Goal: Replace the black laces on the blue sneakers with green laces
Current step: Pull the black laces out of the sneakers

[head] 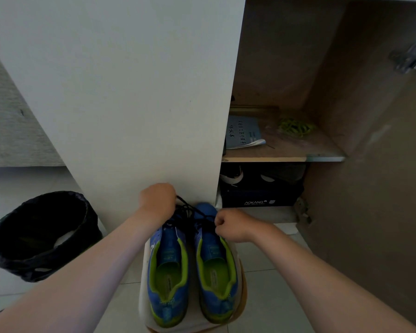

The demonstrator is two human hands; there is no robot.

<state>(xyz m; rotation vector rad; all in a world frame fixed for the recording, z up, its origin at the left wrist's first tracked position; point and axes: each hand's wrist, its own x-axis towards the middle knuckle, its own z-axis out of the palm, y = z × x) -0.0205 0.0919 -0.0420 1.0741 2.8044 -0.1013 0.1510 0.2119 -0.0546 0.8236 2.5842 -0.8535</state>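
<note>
Black laces (189, 212) strung between both hands! The left hand (157, 198) is fisted round one strand above the toes, while the right hand (233, 224) pinches another by the right shoe's eyelets. The blue sneakers (168, 265) sit side by side before the cabinet (130, 92), with the green laces (294, 127) lying on its shelf.

Sneakers (168, 265) paired, black laces (190, 212) loose, green laces (296, 128) shelved.

Arms outstretched; left hand (157, 197) higher than right hand (231, 224); both grip black laces (187, 209).
</note>
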